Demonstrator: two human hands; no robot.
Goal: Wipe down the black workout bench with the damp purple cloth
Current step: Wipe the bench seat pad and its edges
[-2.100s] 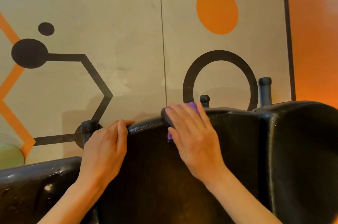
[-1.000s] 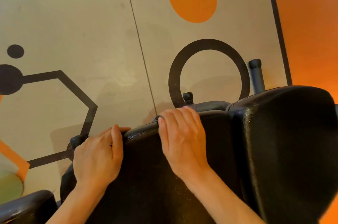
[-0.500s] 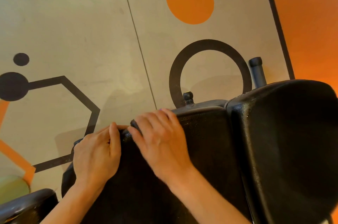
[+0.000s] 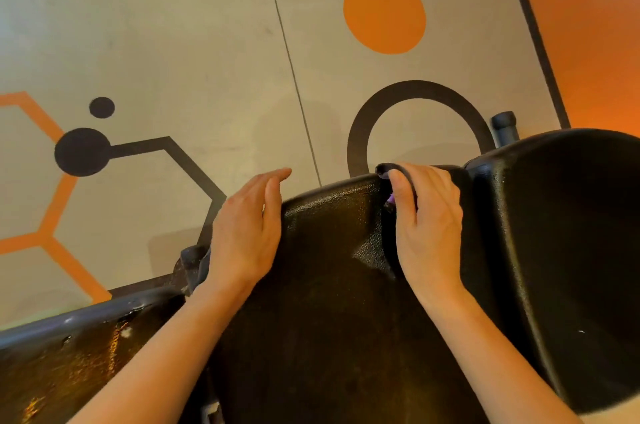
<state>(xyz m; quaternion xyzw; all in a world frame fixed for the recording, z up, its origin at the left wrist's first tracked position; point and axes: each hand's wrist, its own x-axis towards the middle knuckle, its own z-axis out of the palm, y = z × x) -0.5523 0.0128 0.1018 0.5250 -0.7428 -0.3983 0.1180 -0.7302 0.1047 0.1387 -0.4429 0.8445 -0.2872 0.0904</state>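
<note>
Purple cloth [image 4: 390, 198] peeks from the right hand [image 4: 427, 215], curled over the bench [image 4: 332, 285] edge at centre frame to wipe it, while the flat, open left hand [image 4: 247, 226] steadies.

The black bench pad [image 4: 332, 285] is filling the lower middle of the view, and its top edge is lying bare between the two hands. The left hand [image 4: 247, 229] is blocking the left corner of this pad, the right hand [image 4: 427, 226] is covering the right corner. A second black pad [image 4: 571, 250] is standing just beside on the right, closing this side. A black post [image 4: 505, 127] is rising behind it. At lower left, a dark metal bar [image 4: 90, 318] and a small black knob [image 4: 192, 255] are standing in the way. Above the pads, the patterned floor [image 4: 180, 42] is lying open.
</note>
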